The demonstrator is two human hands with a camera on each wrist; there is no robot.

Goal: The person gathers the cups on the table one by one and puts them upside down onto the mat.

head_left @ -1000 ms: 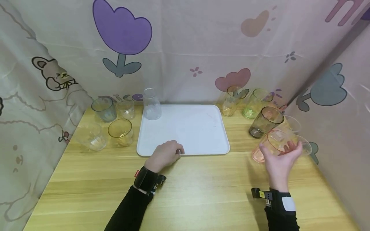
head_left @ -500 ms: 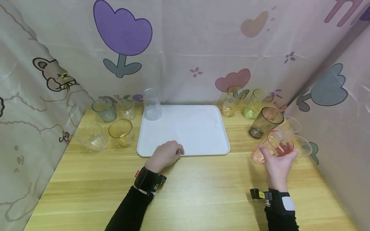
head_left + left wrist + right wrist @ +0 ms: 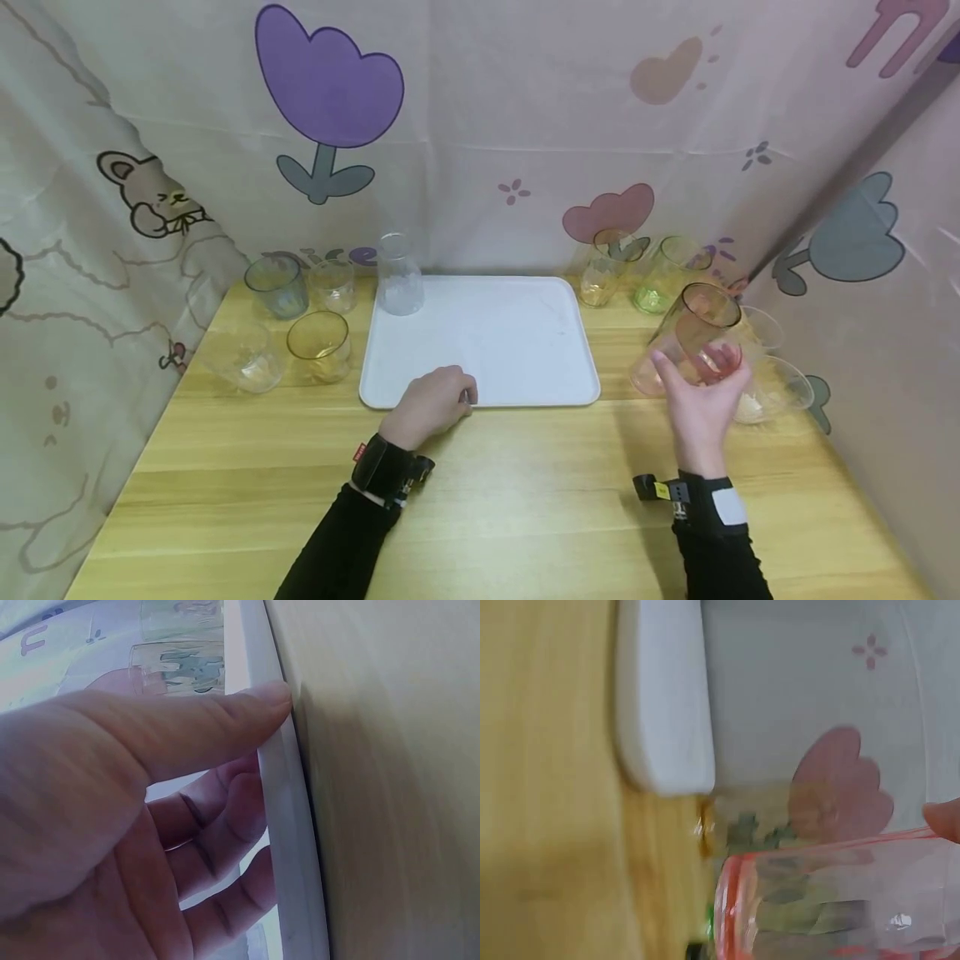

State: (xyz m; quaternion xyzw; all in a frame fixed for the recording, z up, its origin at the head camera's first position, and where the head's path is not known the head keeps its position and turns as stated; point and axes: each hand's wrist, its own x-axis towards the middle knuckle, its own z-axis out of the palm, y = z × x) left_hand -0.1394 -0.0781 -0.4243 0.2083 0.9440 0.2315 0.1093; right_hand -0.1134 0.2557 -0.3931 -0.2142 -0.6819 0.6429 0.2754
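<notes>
My right hand (image 3: pixel 701 408) grips a pink-tinted glass (image 3: pixel 686 337) and holds it tilted above the table, just off the right edge of the white tray (image 3: pixel 517 333). In the right wrist view the pink glass (image 3: pixel 832 900) fills the bottom right, with the tray's corner (image 3: pixel 664 712) to its left. My left hand (image 3: pixel 431 402) holds the tray's front rim. The left wrist view shows the thumb (image 3: pixel 210 727) against the outside of the rim (image 3: pixel 289 847) and the fingers curled on the inner side.
A clear glass (image 3: pixel 397 275) stands on the tray's far left corner. Grey-blue (image 3: pixel 276 286), small clear (image 3: pixel 332 285), amber (image 3: pixel 318 343) and clear (image 3: pixel 243 357) glasses stand at the left. Yellow (image 3: pixel 603 271), green (image 3: pixel 663 275) and clear (image 3: pixel 780 387) glasses crowd the right. Curtains wall in three sides.
My right hand closed round the pink glass, lifted it off the table and carried it up and to the left. The left hand has stayed on the tray's rim.
</notes>
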